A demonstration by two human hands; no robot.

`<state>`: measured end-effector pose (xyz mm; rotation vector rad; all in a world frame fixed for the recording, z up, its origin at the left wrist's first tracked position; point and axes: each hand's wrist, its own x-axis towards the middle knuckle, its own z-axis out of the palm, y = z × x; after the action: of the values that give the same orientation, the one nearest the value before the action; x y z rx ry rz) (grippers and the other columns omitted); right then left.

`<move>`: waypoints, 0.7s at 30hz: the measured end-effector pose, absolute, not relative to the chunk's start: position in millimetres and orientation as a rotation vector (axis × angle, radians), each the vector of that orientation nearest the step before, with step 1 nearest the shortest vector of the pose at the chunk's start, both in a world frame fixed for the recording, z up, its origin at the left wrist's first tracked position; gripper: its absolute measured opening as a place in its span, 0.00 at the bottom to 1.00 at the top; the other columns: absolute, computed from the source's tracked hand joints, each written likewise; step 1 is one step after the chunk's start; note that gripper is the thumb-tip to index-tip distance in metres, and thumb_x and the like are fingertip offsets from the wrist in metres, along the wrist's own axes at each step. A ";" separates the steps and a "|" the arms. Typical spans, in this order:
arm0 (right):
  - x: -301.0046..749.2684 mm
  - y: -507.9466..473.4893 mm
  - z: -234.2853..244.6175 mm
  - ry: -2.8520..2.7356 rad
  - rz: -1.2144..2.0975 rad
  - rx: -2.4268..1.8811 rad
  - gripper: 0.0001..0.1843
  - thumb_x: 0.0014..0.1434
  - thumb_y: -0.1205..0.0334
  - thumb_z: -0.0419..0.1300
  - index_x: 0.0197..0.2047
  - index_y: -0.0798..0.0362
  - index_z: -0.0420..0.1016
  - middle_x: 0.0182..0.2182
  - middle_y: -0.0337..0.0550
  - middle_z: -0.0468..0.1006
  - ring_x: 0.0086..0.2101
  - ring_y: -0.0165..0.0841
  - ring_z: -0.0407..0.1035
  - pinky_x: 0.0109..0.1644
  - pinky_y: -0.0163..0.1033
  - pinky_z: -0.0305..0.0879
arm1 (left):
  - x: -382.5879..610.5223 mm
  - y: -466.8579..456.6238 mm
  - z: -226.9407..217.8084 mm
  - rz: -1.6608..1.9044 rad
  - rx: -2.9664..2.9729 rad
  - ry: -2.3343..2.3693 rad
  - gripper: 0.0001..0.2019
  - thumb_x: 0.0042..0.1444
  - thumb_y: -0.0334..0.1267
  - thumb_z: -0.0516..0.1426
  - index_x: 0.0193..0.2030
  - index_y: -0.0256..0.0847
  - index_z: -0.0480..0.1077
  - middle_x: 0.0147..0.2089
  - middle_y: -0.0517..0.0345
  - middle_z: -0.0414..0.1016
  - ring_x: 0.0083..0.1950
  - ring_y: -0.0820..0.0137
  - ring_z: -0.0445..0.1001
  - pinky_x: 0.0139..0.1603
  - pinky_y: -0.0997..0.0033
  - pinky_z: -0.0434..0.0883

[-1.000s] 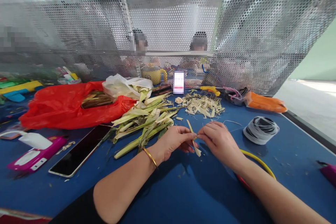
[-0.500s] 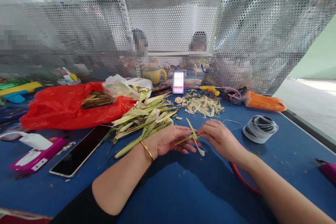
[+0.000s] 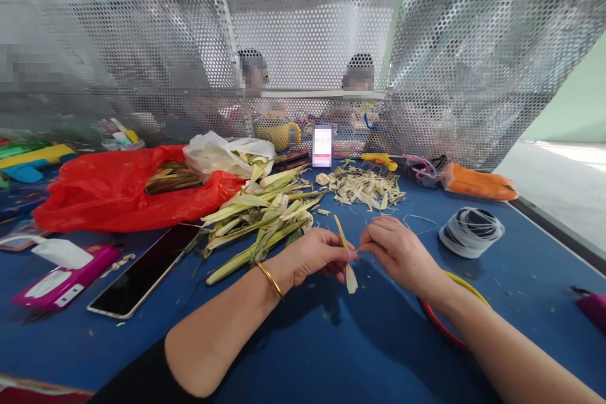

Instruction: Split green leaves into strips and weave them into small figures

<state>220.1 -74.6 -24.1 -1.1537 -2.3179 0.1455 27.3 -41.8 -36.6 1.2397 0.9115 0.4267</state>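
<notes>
Between my hands, above the blue table (image 3: 303, 341), is a pale green-yellow strip of dried husk (image 3: 351, 280), bent or knotted at its middle. My left hand (image 3: 324, 255) pinches it between thumb and fingers, with one end sticking up and a wider end hanging down. Close on the right, my right hand (image 3: 394, 251) is closed, its fingertips pinching a thin end of the husk. A pile of long husk leaves (image 3: 265, 221) lies just beyond my left hand. Small husk scraps (image 3: 367, 188) are heaped farther back.
A red plastic bag (image 3: 113, 189), a black phone (image 3: 146, 271) and a magenta power strip (image 3: 66, 278) lie left. A roll of clear line (image 3: 471, 232) and an orange packet (image 3: 479, 182) sit right. Red and yellow hoops (image 3: 440, 322) lie under my right forearm. Perforated metal panels (image 3: 307, 38) stand behind.
My left fingers have closed in from a looser, spread hold to a pinch around the husk's middle. The hanging end has swung left and more upright. My right hand has barely moved.
</notes>
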 end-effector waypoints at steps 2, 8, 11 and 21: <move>219.9 -74.6 -25.3 -2.308 0.140 -1.145 0.12 0.66 0.64 0.51 0.30 0.52 0.68 0.26 0.40 0.72 0.32 0.34 0.65 0.45 0.42 0.60 | 25.6 -41.1 -36.6 0.395 1.235 0.902 0.13 0.43 0.44 0.65 0.30 0.36 0.76 0.21 0.57 0.75 0.21 0.75 0.71 0.24 0.77 0.60; 224.6 -72.3 -24.2 -2.260 0.014 -1.203 0.10 0.66 0.63 0.52 0.35 0.51 0.72 0.32 0.43 0.77 0.36 0.36 0.70 0.53 0.46 0.58 | 28.1 -39.3 -37.1 0.430 1.150 0.913 0.16 0.45 0.48 0.64 0.32 0.35 0.76 0.25 0.53 0.78 0.23 0.74 0.72 0.23 0.78 0.58; 222.8 -75.8 -23.1 -2.053 -0.061 -1.363 0.10 0.65 0.58 0.53 0.37 0.51 0.73 0.36 0.45 0.78 0.40 0.38 0.70 0.48 0.43 0.61 | 30.8 -38.0 -36.2 0.521 1.028 0.944 0.16 0.50 0.49 0.61 0.35 0.35 0.75 0.31 0.50 0.80 0.25 0.75 0.73 0.23 0.79 0.57; 196.0 -87.9 -43.8 -1.850 0.550 -1.638 0.22 0.60 0.47 0.55 0.20 0.51 0.67 0.17 0.34 0.68 0.22 0.29 0.60 0.25 0.34 0.51 | 38.2 -42.6 -41.9 0.760 1.016 1.023 0.12 0.44 0.37 0.66 0.35 0.36 0.74 0.28 0.58 0.77 0.23 0.78 0.71 0.24 0.79 0.59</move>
<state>196.0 -87.9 -43.8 -1.6382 -1.8502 0.5501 38.2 -42.6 -41.9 1.0161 1.0226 0.7596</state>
